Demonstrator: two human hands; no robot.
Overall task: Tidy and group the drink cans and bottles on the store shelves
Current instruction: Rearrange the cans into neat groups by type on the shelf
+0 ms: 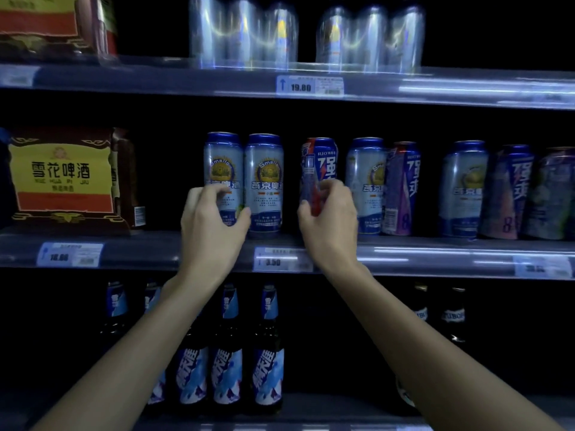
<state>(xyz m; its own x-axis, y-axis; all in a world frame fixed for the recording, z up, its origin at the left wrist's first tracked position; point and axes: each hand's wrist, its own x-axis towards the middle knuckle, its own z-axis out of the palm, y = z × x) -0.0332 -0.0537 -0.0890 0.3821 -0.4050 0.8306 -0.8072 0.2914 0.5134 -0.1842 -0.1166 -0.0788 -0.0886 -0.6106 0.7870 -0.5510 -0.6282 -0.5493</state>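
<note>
While left hand (211,219) cups a smooth silver can (222,178), right hand (329,216) grip holds glossy RIO can (319,169).

A single head-worn wide-angle camera faced the store shelves straight on from close range, at the height of the middle shelf (435,253). The upper shelf (186,77) crossed the frame's top, bottles filled the bottom, and both forearms entered from the lower corners.
</note>
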